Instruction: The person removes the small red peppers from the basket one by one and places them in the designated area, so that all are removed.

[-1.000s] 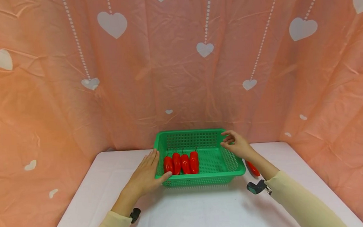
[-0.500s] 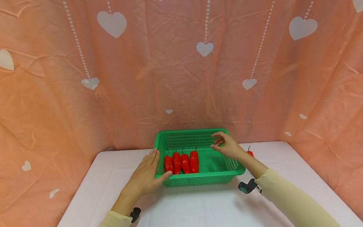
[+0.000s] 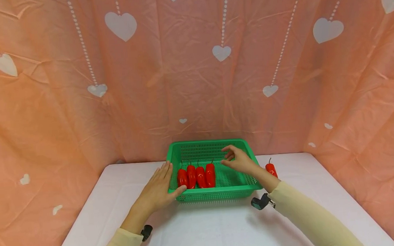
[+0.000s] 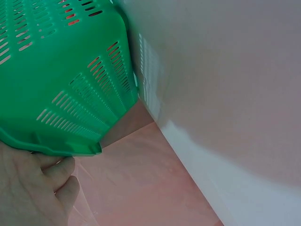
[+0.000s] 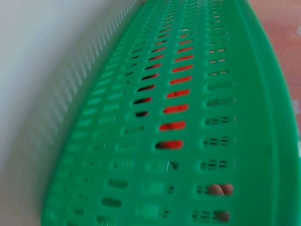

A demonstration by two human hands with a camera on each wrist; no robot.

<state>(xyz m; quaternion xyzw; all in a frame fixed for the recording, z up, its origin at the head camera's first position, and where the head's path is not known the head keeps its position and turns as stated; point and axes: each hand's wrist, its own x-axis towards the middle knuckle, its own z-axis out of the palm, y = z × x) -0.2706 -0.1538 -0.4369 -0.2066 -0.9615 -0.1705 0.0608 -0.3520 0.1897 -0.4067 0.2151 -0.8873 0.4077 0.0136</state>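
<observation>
My left hand (image 3: 156, 190) rests on the left rim of the green plastic basket (image 3: 222, 190), fingers straight and thumb across the front corner. The left wrist view shows that hand (image 4: 33, 193) at the basket's rim (image 4: 51, 149). Inside, several shiny red chili peppers (image 3: 200, 177) stand side by side at the left, stems toward the back. My right hand (image 3: 239, 162) is over the basket's right half, fingers loosely bent and holding nothing, just right of the peppers. In the right wrist view, fingertips (image 5: 220, 189) show through slots in the basket wall (image 5: 254, 141).
Another red pepper (image 3: 270, 169) lies on the white table (image 3: 211, 228) right of the basket, partly behind my right forearm. A pink curtain (image 3: 194, 81) with pale hearts hangs behind the table.
My right hand has moved left, from the basket's right rim to over its inside, uncovering the top of the pepper on the table. The left hand and the peppers have not visibly moved.
</observation>
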